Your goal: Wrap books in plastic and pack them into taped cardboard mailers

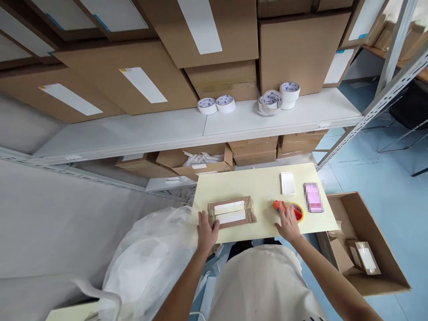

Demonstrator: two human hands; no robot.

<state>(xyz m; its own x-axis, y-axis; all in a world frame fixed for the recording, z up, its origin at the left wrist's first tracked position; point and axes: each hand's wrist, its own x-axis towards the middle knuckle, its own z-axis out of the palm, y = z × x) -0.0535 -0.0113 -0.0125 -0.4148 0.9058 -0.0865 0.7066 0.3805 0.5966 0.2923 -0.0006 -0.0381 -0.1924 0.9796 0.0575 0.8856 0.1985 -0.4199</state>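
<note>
A small brown taped parcel point(234, 212) with two white labels lies on a pale yellow table point(254, 187). My left hand point(206, 232) rests at the parcel's left end, fingers curled against it. My right hand point(286, 223) lies over an orange-and-red tape dispenser point(294, 209) near the table's front right, fingers spread over it. A white slip point(288, 183) and a pink item point(313, 197) lie beyond the dispenser.
White shelving point(200, 129) behind holds large cardboard boxes and several tape rolls point(277, 99). An open carton point(361, 249) with small parcels stands on the floor at right. A big clear plastic bag point(150, 258) sits at left. More open boxes sit under the shelf.
</note>
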